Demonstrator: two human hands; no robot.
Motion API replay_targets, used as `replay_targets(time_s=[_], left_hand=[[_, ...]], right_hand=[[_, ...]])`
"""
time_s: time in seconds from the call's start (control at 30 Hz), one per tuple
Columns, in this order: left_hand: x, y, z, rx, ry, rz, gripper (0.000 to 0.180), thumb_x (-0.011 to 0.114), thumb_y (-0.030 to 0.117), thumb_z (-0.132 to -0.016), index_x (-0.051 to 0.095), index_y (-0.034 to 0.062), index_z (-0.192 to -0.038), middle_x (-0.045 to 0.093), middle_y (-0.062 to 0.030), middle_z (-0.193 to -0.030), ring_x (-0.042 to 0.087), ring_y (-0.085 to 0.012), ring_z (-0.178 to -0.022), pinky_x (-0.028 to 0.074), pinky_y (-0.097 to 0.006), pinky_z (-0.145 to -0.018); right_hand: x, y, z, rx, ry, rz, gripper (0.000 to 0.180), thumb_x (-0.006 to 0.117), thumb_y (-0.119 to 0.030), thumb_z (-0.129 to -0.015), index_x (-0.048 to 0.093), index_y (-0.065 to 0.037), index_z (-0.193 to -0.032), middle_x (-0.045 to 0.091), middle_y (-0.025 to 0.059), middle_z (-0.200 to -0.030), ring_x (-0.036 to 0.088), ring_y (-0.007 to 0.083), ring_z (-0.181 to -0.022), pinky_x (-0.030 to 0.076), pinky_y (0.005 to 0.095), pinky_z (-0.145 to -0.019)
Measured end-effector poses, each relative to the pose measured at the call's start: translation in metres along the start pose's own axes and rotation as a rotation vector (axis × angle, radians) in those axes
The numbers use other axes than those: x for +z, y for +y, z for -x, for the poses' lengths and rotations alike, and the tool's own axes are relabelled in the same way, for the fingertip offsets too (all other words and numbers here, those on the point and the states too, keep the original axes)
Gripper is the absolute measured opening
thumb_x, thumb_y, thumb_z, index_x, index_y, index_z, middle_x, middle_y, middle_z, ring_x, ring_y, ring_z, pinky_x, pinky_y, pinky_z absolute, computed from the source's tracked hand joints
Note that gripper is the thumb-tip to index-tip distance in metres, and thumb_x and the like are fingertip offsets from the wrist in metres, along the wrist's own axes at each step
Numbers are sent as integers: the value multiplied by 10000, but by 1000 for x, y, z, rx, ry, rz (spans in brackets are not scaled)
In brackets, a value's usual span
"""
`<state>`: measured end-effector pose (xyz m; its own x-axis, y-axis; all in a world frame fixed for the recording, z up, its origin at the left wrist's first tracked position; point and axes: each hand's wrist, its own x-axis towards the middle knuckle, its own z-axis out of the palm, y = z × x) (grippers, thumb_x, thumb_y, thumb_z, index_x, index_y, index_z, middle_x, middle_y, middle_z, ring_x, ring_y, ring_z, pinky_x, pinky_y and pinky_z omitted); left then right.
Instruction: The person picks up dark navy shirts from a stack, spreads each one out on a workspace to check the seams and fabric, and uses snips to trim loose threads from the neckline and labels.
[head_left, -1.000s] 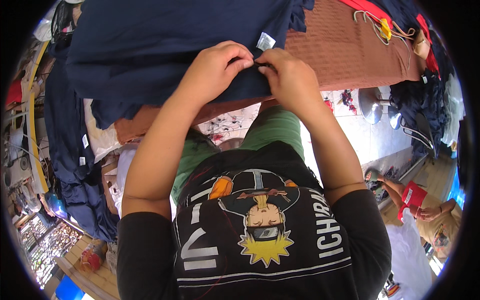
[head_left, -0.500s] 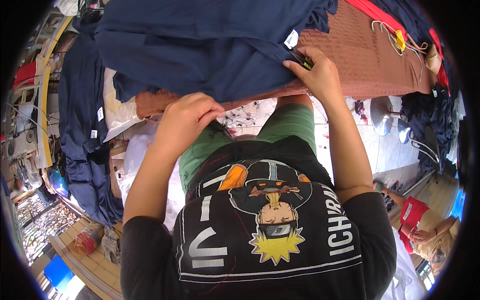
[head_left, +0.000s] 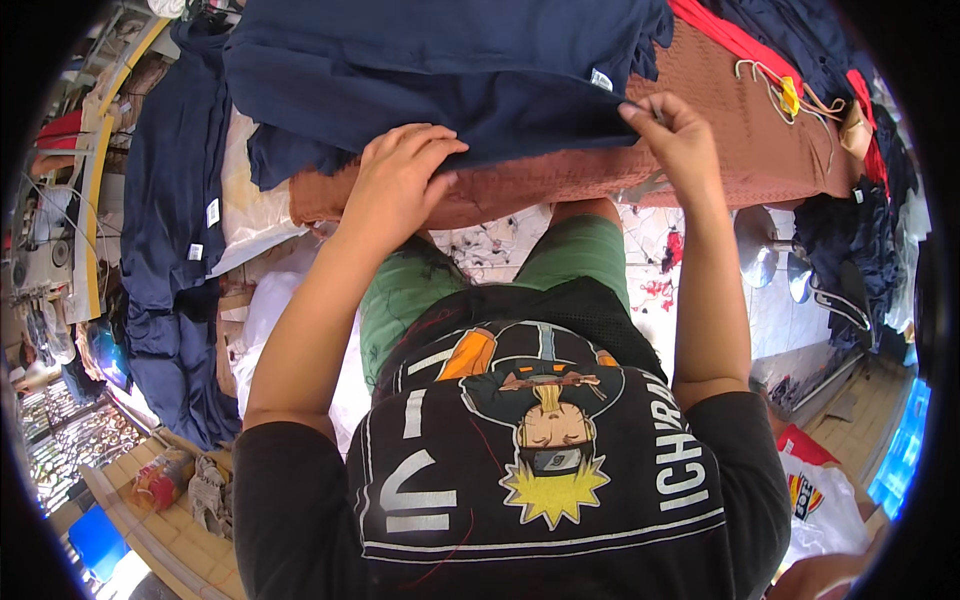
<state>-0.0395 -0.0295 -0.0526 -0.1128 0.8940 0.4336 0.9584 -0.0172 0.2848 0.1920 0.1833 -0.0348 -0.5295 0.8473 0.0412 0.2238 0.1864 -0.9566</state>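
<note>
Left hand (head_left: 400, 180) fingers spread flat on navy cloth (head_left: 440, 70), right hand (head_left: 675, 135) fingers apparently pinching its edge, brown surface (head_left: 700, 140) beneath

We saw a small white label (head_left: 601, 79) sewn at the edge of the navy garment (head_left: 450, 70) on the tabletop (head_left: 720, 130), just left of our right hand (head_left: 675, 135). Two more small white labels (head_left: 212, 212) sat one above the other on a navy garment hanging at the left. A yellow tag (head_left: 790, 97) on a pale cord lay on the tabletop at the upper right. At the far right edge a bright blue panel (head_left: 900, 450) glowed, perhaps a screen; we could not tell.
</note>
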Motion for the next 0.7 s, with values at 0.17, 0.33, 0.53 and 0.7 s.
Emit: replay_targets(time_s=[0.17, 0.33, 0.53, 0.7], left_hand=[[6, -20, -38, -492, -78, 376, 248, 665, 203, -876, 663, 40, -1063, 711, -94, -932, 675, -197, -886, 493, -295, -816], [27, -35, -48, -369, 68, 327, 256, 662, 263, -876, 679, 56, -1026, 701, -154, -839, 683, -308, -728, 530, -346, -705], [-13, 4, -59, 6, 302, 37, 684, 825, 151, -640, 538, 124, -1260, 475, -94, -1364, 492, -291, -1181, 363, -417, -1000], [-47, 62, -108, 421, -73, 108, 715, 762, 105, -567, 559, 84, -1253, 523, -119, -1308, 513, -279, -1194, 381, -408, -1011]], right_hand=[[-20, -16, -32, -27, 48, 168, 255, 762, -259, -807, 639, -39, -765, 579, -23, -625, 490, 34, -569, 362, 214, -514], [-14, 9, -61, 38, -59, 272, 256, 745, -269, -823, 634, -49, -756, 570, -22, -611, 488, 34, -569, 387, 229, -513], [-29, -50, -21, -52, -532, -250, 119, 728, -80, -838, 620, -62, -791, 586, -80, -744, 495, 2, -691, 401, 192, -606], [-21, -97, 15, -611, -746, -96, 218, 803, -77, -722, 601, -35, -792, 609, 32, -759, 595, 159, -702, 446, 291, -605]])
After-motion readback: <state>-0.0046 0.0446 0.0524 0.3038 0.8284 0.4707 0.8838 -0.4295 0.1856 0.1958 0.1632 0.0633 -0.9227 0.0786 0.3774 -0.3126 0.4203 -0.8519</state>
